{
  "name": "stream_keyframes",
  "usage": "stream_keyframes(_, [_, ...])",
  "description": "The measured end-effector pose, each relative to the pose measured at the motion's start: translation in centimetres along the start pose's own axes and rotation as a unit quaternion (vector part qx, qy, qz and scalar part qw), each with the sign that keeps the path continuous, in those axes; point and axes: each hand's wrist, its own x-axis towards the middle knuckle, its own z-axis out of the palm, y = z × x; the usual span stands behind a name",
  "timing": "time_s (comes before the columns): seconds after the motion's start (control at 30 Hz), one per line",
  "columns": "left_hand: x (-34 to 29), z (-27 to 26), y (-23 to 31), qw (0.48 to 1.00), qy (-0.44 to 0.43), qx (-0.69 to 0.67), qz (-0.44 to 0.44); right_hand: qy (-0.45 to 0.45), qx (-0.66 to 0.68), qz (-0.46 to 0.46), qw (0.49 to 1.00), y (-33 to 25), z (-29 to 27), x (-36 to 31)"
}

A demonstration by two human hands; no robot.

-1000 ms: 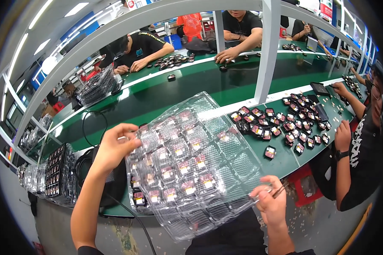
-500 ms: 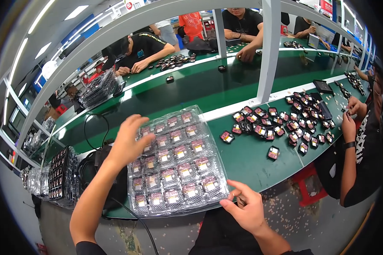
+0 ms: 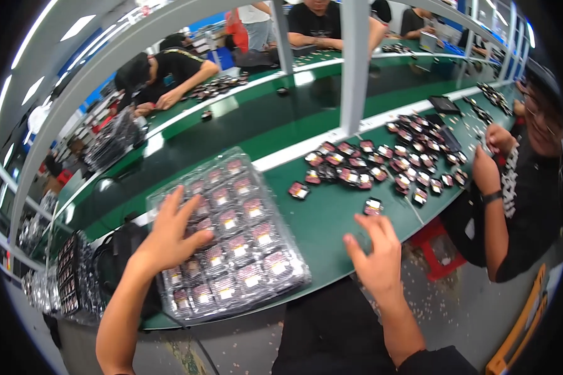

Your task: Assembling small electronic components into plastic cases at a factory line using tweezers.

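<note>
A clear plastic tray (image 3: pixel 297 265) lies on the green bench before me, its pockets filled with small dark square pieces with pink and white faces. Over its left part my left hand (image 3: pixel 172 240) is spread flat, fingers apart and seemingly resting on the tray. My right hand (image 3: pixel 375 253) is right of the tray with thumb and fingers apart, holding nothing. Just beyond its fingertips is a single square piece (image 3: pixel 373 206) on the bench; whether they touch is unclear. A loose heap of the same pieces (image 3: pixel 356 162) lies farther off.
Stacked filled trays (image 3: pixel 72 272) stand at the left, beside a black bag (image 3: pixel 116 253). A grey post (image 3: pixel 355 69) rises by the dark green conveyor belt (image 3: pixel 244 128). A co-worker (image 3: pixel 500 194) sits close on the right, near a red stool (image 3: pixel 438 250). Others work across the belt.
My view has turned right. My right hand has left the tray's near right corner and moved toward the single piece. My left hand has come down onto the tray.
</note>
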Motion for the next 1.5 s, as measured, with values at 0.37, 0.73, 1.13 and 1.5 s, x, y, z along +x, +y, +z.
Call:
stream_keyframes(0.37, [-6.5,-4.4,8.2,0.97,0.203,-0.01,0.136,-0.094,-0.159,0.042,0.982,5.8,-2.8,1.9])
stream_keyframes(0.73, [-28.2,18.6,1.7,0.59,0.506,-0.415,-0.473,-0.188,0.162,-0.015,0.969,2.8,-4.3,-2.3])
stream_keyframes(1.13, [-14.7,22.6,17.4,0.477,-0.085,-0.869,-0.101,-0.336,0.268,-0.144,0.891,-0.7,-1.7,-7.7])
stream_keyframes(1.5, [-12.2,22.7,18.8,0.478,-0.043,-0.875,-0.058,-0.386,0.238,0.052,0.89,-1.4,-3.6,-6.7])
